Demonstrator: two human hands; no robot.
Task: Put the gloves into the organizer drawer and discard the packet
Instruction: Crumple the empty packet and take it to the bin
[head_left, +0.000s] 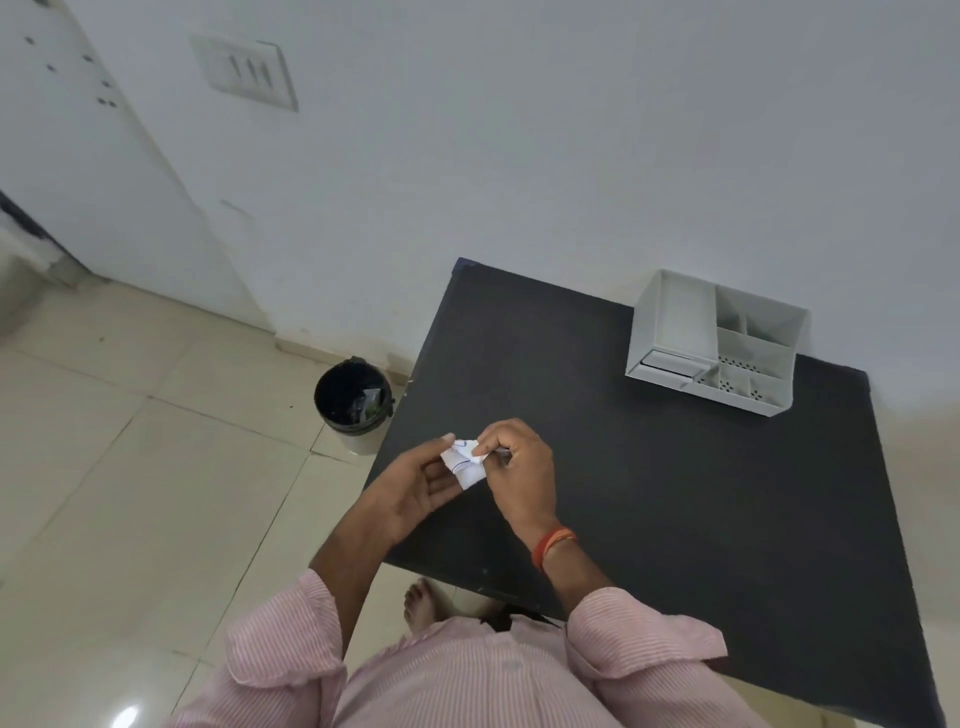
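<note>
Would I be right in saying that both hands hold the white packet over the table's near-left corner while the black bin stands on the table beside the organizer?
Not quite: the head view shows the bin on the floor left of the table. Both the left hand and right hand do hold the packet; the organizer sits at the far right.

The right hand (511, 467), at centre frame, covers the right edge of the small white packet (464, 464), so its contents cannot be told; the blue print on it is too small to read. In the dark bin (352, 402), left of centre, scraps are indistinct. The table (675, 493) runs off the lower right edge. The organizer (719, 343) compartments (upper right) show nothing legible inside.
</note>
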